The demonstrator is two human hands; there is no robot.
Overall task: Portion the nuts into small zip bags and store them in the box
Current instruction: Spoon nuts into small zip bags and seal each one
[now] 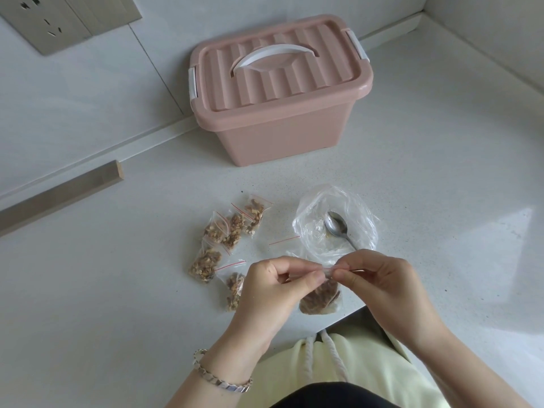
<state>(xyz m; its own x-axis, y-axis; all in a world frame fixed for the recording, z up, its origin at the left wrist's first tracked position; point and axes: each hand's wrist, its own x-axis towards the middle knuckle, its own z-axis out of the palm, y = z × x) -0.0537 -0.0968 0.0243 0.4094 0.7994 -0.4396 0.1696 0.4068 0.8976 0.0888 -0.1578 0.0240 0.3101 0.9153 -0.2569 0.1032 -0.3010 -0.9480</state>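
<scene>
My left hand [275, 285] and my right hand [379, 279] both pinch the top strip of a small zip bag of nuts [321, 298], which hangs just above the counter's front edge. Several filled zip bags [226, 231] with red seal lines lie in a loose cluster to the left. One more filled bag [234, 291] lies partly behind my left hand. The pink box [279, 92] stands at the back with its lid on and its white handle folded down. A crumpled clear plastic bag [335, 222] holds a metal spoon [338, 228].
An empty zip bag [284, 241] with a red line lies flat between the cluster and the big bag. The white counter [441, 187] meets the wall behind the box. A wall socket [50, 19] sits at the top left. A wooden trim strip [59, 195] runs along the left.
</scene>
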